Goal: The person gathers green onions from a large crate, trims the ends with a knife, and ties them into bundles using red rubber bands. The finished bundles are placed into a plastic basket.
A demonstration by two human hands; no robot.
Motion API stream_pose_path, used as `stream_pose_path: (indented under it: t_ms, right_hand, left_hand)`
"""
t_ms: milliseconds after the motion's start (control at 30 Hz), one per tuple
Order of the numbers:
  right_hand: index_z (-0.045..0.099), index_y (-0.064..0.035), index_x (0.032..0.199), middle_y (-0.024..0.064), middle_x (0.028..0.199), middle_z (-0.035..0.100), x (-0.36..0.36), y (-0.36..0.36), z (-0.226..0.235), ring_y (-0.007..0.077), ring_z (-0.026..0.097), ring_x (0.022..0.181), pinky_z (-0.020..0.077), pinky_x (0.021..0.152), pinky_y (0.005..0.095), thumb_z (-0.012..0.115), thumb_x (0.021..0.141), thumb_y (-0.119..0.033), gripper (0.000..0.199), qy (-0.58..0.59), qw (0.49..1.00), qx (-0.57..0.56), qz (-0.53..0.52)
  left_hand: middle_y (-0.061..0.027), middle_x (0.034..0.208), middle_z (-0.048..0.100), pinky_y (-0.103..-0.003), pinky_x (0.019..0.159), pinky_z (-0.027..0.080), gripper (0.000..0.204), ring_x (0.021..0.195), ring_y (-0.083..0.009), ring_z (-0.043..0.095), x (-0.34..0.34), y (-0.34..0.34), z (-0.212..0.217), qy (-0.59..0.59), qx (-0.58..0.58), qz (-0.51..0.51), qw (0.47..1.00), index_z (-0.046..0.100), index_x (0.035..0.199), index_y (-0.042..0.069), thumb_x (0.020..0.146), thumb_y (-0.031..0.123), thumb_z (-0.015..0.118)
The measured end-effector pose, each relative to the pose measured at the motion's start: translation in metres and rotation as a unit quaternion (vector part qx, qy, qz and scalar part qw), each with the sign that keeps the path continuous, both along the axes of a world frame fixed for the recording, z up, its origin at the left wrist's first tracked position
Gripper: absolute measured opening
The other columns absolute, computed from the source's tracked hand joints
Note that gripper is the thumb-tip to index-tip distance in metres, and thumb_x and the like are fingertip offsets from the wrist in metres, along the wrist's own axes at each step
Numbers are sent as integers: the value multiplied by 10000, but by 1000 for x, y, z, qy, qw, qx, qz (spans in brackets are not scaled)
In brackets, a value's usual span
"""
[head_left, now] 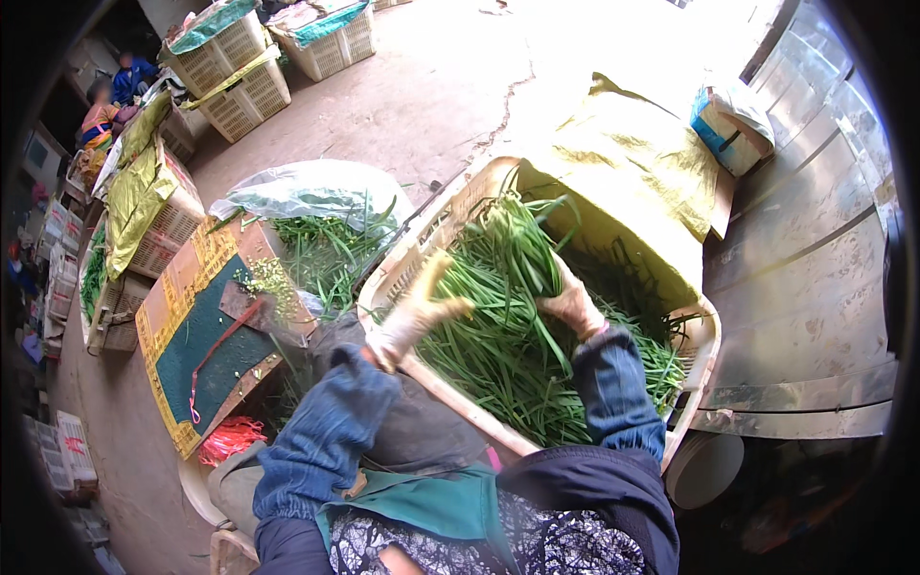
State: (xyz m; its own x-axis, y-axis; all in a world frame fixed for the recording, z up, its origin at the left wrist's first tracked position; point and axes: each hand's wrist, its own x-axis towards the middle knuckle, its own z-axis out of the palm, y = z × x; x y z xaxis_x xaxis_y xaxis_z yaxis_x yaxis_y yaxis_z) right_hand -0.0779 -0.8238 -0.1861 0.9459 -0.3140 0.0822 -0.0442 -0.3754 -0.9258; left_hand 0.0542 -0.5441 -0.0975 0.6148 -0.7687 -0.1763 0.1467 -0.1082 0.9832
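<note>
A big pale plastic crate (704,359) in front of me is heaped with long green chives (498,326). My right hand (573,299) is inside it, fingers wrapped round a bunch of chives (517,240) that stands up from the heap, its pale ends upward. Over the crate's left rim is my left hand (419,311), fingers spread and holding nothing. To its left lies a taped board with a dark green top (206,350), bearing a red strip (225,340) and small pale stem scraps (271,283).
More chives (326,249) lie by a clear plastic bag (316,182) beyond the board. Red plastic string (232,441) sits at its near end. Yellow sheeting (642,153) covers the crate's far side. A metal shutter (800,259) stands right; stacked crates (230,81) stand far left, near people.
</note>
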Motion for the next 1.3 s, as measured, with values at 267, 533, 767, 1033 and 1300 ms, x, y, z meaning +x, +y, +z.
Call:
stream_pose_path:
  t_ms: [267, 533, 767, 1033, 1300]
  right_hand:
    - [370, -40, 1466, 173, 1057, 619, -53, 89, 47, 347, 628, 892, 522, 778, 420, 834, 714, -270, 913, -95, 935, -340, -42]
    - [620, -120, 1271, 110, 1110, 681, -75, 78, 215, 281, 669, 990, 551, 843, 355, 849, 703, -298, 638, -110, 975, -181, 68]
    - [409, -75, 1463, 139, 1041, 647, -34, 161, 199, 302, 634, 935, 458, 916, 425, 860, 617, -248, 975, -198, 938, -231, 164]
    - [597, -176, 1219, 72, 810, 611, -34, 239, 212, 264, 640, 724, 527, 648, 384, 761, 685, -155, 558, -247, 914, -305, 98]
    - [625, -56, 1232, 112, 994, 701, 19, 263, 324, 259, 696, 817, 569, 762, 371, 802, 718, -154, 552, -517, 841, -158, 0]
  left_hand:
    - [-20, 1143, 673, -321, 948, 500, 490, 1072, -164, 611, -65, -48, -41, 225, -197, 43, 953, 605, 1242, 68, 789, 23, 784]
    - [-5, 1088, 681, -314, 934, 512, 471, 1031, -154, 621, -70, -26, -19, 215, -222, 59, 949, 621, 1192, 77, 765, -34, 787]
    - [-83, 1448, 429, -329, 1095, 426, 522, 1332, -191, 455, -116, 13, -26, 199, -309, -58, 928, 323, 1482, 59, 991, 38, 500]
    - [-120, 1426, 462, -343, 1132, 364, 593, 1352, -226, 435, -113, 116, 29, 19, -110, -100, 989, 345, 1472, 28, 954, 148, 608]
    - [-168, 1286, 619, -353, 1049, 428, 875, 1212, -233, 574, -64, 252, 145, -33, -33, -153, 987, 550, 1321, -60, 902, 707, 498]
